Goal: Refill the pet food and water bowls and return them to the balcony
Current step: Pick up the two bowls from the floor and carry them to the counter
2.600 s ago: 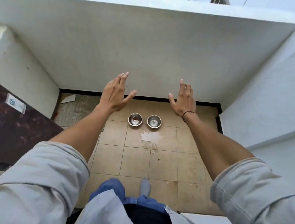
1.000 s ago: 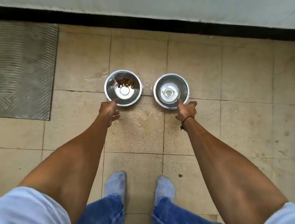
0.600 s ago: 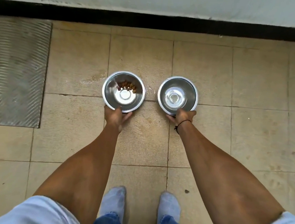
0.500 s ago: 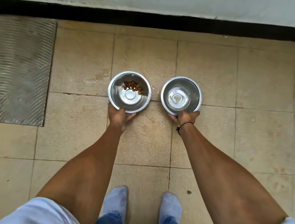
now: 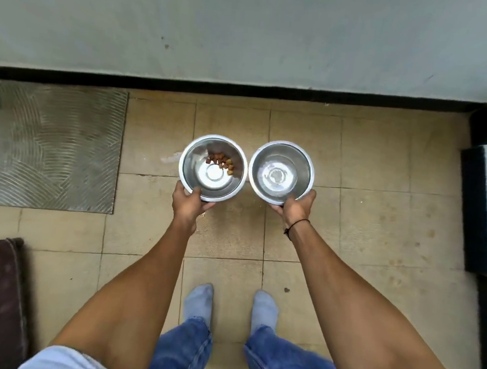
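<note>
Our left hand (image 5: 188, 202) clamped on the food bowl (image 5: 212, 168) near rim, our right hand (image 5: 295, 208) gripping the water bowl (image 5: 281, 172), rims nearly touching, above open tiles (image 5: 371, 225), mat (image 5: 48, 146) left, wall (image 5: 250, 29) beyond

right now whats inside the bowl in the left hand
The left bowl holds a small cluster of brown kibble against its far wall; the rest of the steel bottom is bare. The left hand grips the near rim, thumb inside, hiding that bit of wall.
</note>
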